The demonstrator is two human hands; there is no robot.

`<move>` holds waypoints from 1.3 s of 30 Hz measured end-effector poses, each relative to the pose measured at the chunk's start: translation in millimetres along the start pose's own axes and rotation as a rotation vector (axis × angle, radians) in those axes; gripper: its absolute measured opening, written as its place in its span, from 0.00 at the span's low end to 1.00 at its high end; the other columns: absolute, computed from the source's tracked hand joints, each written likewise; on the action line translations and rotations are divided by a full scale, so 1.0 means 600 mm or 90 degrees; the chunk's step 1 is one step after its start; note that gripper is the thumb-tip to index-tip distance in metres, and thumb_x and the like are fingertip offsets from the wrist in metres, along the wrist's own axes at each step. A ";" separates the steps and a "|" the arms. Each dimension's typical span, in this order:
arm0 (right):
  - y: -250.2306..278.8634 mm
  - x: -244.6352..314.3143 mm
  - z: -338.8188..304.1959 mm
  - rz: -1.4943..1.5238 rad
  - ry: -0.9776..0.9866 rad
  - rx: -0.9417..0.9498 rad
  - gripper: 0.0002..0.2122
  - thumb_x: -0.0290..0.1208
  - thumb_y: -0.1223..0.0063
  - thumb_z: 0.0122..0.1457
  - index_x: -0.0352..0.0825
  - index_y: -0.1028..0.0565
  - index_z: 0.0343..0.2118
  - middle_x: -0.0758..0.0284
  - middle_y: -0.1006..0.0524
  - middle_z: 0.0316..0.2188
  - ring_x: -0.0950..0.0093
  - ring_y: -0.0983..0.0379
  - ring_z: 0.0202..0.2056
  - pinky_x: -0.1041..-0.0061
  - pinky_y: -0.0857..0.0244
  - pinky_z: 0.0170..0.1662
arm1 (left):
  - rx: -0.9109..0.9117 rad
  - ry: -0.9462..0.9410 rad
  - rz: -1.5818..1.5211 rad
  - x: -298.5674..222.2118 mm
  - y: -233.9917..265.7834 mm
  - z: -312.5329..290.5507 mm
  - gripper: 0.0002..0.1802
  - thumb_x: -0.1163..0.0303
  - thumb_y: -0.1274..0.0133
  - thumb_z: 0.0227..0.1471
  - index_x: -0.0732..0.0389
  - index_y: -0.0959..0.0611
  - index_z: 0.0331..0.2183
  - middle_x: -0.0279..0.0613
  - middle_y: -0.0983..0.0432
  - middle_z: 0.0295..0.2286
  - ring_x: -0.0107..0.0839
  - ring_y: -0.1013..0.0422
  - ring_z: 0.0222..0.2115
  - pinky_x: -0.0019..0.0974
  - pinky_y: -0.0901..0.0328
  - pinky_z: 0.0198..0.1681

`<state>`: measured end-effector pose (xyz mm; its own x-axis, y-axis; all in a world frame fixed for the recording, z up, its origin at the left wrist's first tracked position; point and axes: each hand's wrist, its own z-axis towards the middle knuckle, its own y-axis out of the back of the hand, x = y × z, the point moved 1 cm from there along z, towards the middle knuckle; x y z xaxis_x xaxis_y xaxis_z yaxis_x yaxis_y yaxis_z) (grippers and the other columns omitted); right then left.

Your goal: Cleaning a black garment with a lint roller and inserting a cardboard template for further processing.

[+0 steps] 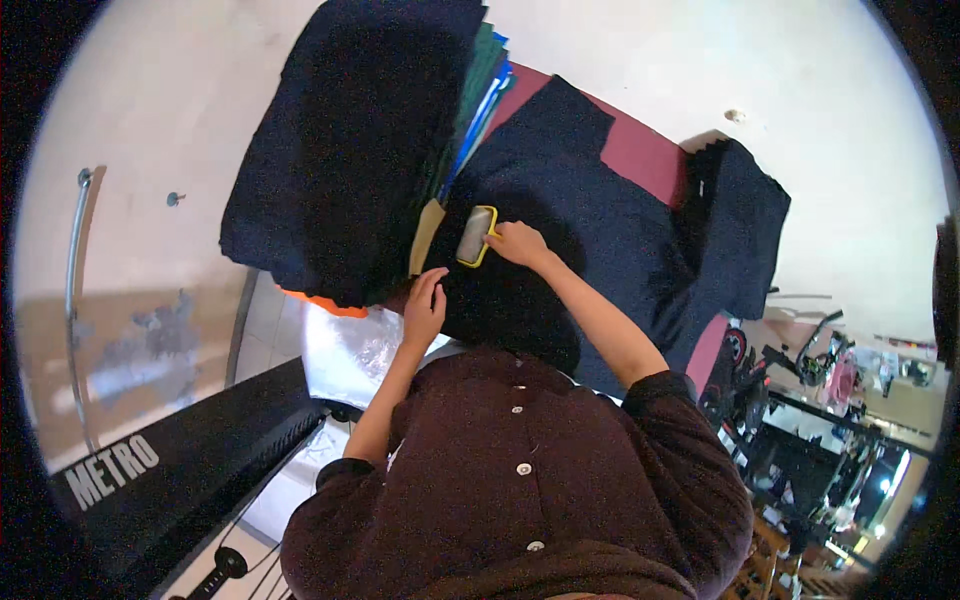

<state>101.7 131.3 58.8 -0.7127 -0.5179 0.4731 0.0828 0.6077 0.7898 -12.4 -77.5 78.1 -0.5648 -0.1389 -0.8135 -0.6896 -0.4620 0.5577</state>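
Yellow-edged tool (476, 237) is gripped by our right fingers (503, 240) over dark cloth (610, 235), our left fingers (436, 279) seem empty; probably we are brushing, and next stroke needs flat fabric.

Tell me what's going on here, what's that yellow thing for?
A person's right hand is holding a yellow-rimmed tool, perhaps a lint roller for cleaning fabric, over dark cloth. The left hand is by the cloth's near edge, holding nothing I can see. Farther left is a tall stack of dark fabric, and some maroon surface shows beyond the cloth.
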 end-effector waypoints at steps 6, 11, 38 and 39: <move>-0.020 0.063 0.059 -0.012 -0.005 -0.034 0.22 0.51 0.56 0.54 0.32 0.25 0.28 0.54 0.24 0.28 0.57 0.26 0.33 0.60 0.32 0.35 | -0.035 0.024 -0.022 0.000 0.006 -0.012 0.13 0.79 0.58 0.51 0.64 0.26 0.40 0.47 0.28 0.38 0.42 0.32 0.41 0.37 0.39 0.46; -0.009 0.040 0.036 -0.004 -0.039 0.016 0.22 0.51 0.56 0.54 0.33 0.24 0.28 0.54 0.24 0.29 0.57 0.26 0.33 0.60 0.32 0.36 | -0.031 -0.064 -0.017 -0.033 -0.019 0.040 0.12 0.80 0.56 0.49 0.65 0.25 0.38 0.48 0.29 0.37 0.43 0.32 0.39 0.37 0.38 0.43; 0.100 -0.430 -0.419 -0.150 -0.336 0.076 0.19 0.49 0.52 0.52 0.35 0.24 0.28 0.56 0.24 0.28 0.56 0.27 0.34 0.60 0.34 0.37 | 0.055 -0.094 0.401 0.124 -0.147 0.177 0.27 0.62 0.64 0.58 0.64 0.43 0.56 0.45 0.46 0.56 0.38 0.50 0.58 0.40 0.53 0.58; 0.107 -0.432 -0.426 -0.147 -0.358 0.105 0.18 0.49 0.53 0.52 0.35 0.24 0.28 0.55 0.24 0.29 0.57 0.27 0.35 0.60 0.34 0.37 | 0.061 -0.108 0.408 0.125 -0.143 0.174 0.28 0.62 0.64 0.58 0.64 0.43 0.56 0.45 0.47 0.56 0.38 0.50 0.58 0.40 0.54 0.59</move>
<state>469.9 150.4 86.7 -0.9605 -0.2777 -0.0152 -0.1929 0.6261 0.7555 -42.9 43.5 -13.5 -0.9342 -0.2162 -0.2837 -0.2271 -0.2527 0.9405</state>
